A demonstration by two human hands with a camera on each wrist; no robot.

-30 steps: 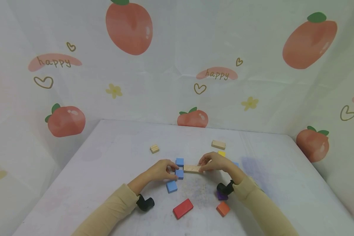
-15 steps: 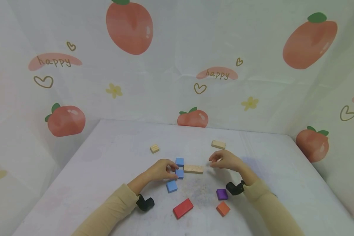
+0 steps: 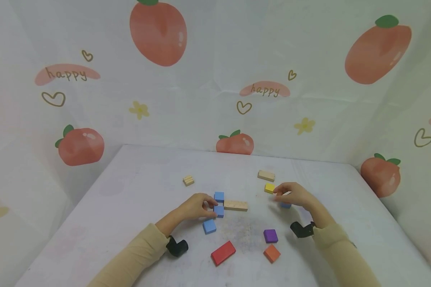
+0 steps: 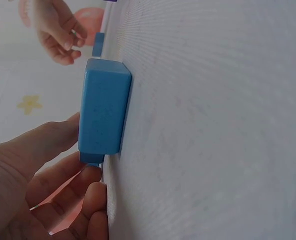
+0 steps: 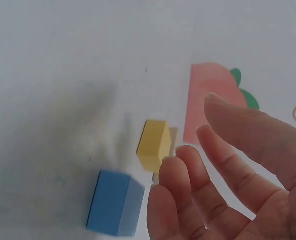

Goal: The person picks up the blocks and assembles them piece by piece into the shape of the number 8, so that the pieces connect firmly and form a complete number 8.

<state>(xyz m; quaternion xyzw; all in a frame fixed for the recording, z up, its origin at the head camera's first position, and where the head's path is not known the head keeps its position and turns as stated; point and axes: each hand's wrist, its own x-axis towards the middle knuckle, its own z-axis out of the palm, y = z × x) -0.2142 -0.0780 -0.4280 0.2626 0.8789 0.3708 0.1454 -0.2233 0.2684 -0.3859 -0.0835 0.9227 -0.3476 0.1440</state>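
My left hand (image 3: 197,206) holds a small blue block (image 3: 219,211) between thumb and fingertips, beside a second blue block (image 3: 219,196). A plain wooden plank (image 3: 236,205) extends rightward from these two. Another blue block (image 4: 105,107) fills the foreground of the left wrist view and partly hides the held one. My right hand (image 3: 292,194) hovers with loosely bent fingers and nothing in its grasp. Around it lie a yellow block (image 5: 154,142) and a blue block (image 5: 115,202), the latter partly covered by the hand in the head view.
A red block (image 3: 223,253), an orange block (image 3: 271,253) and a purple block (image 3: 271,236) lie toward the front of the white table (image 3: 147,171). Farther back are a ridged wooden block (image 3: 188,180) and a pale wooden block (image 3: 266,175). A fruit-print cloth (image 3: 201,99) hangs behind.
My right hand has left the plank's right end and moved rightward to the yellow and blue blocks. The purple block has come into full view. My left hand has stayed put.
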